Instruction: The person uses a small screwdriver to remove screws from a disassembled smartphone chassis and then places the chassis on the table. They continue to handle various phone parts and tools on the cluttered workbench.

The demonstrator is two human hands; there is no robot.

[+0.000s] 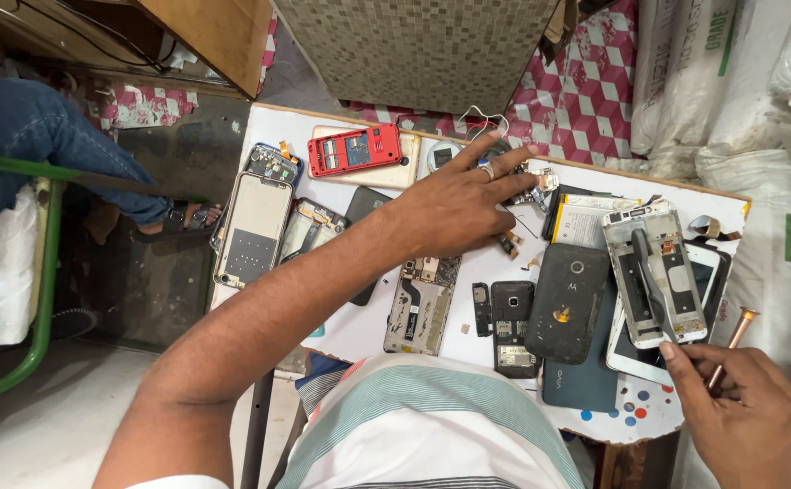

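My left hand [463, 201] reaches across a white table [364, 321], fingers spread, its tips on small metal phone parts [539, 184] near the far edge. It wears a ring. My right hand [740, 412] rests at the table's near right corner, closed on a copper-coloured screwdriver [731, 342] that points up and away. Beside that hand lies a white opened phone frame [654, 272] with a dark tool across it. Whether the left fingers grip a part I cannot tell.
Several dismantled phones cover the table: a red one [355, 149], a white back cover [253, 228], a dark grey back cover [568, 301], a circuit board [423, 303]. Another person's jeans-clad leg [42, 136] is at left, white sacks [740, 81] at right.
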